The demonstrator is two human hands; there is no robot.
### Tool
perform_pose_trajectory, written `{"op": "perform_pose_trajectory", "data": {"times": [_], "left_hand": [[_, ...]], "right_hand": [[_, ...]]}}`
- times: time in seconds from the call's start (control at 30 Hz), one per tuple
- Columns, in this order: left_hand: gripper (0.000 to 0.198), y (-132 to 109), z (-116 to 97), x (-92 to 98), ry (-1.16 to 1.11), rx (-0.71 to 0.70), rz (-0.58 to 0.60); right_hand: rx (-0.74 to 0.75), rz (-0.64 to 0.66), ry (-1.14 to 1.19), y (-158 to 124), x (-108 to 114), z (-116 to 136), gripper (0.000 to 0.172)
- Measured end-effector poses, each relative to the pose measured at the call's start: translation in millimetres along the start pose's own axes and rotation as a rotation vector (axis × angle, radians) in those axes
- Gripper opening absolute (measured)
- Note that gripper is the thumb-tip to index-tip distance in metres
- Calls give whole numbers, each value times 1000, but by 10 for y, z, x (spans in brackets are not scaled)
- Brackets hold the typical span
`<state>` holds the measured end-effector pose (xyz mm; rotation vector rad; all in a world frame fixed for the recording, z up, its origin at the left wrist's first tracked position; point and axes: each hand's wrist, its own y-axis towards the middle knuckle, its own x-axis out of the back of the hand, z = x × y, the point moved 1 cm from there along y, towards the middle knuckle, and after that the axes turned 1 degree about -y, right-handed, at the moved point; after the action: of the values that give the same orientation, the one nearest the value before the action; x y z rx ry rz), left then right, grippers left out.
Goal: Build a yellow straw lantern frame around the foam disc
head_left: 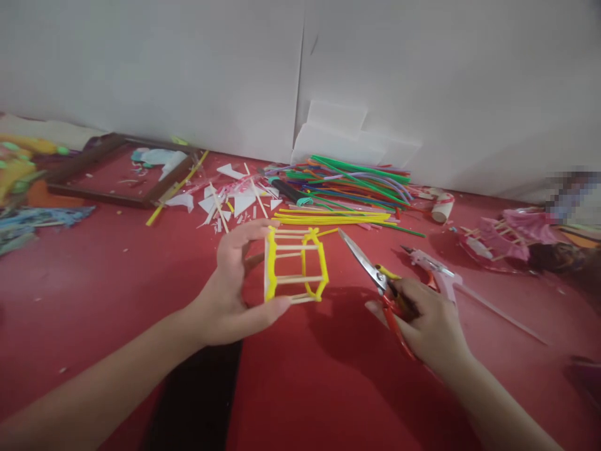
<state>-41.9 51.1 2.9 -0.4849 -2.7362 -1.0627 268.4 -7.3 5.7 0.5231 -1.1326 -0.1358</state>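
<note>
At the centre of the view, a cage of pale sticks and yellow rims [300, 279] hung above the red table [291, 388], its left end pinched between thumb and fingers of the left hand [225, 294]; to its right, the right hand [434, 319] had its fingers wrapped round the handles of red-handled scissors [379, 280], their tip near the end of a yellow strip [328, 232] jutting from the cage; a glue gun [439, 272] lay just beside, partly hidden by that hand; behind the cage, yellow stems [333, 217] lay before a heap of coloured stems [357, 181]; white scraps [244, 202] cluttered the upper left, short of a brown frame [98, 195]; pink material [498, 238] sat at right, past a small tube [442, 208].
</note>
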Motion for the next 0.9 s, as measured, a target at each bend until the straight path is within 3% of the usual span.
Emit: {"op": "perform_pose_trajectory", "data": {"times": [0.13,0.27,0.9], "left_hand": [[97,-18,-58,-13,268,-143,69],[98,-70,-31,-31,332,-190,59],[98,-170,-265,-131,524,-164,-26]], "right_hand": [[57,-16,-14,-44,15,-33,40],[136,-16,0,-16,12,-16,38],[148,62,3,32,-114,-14,29]]}}
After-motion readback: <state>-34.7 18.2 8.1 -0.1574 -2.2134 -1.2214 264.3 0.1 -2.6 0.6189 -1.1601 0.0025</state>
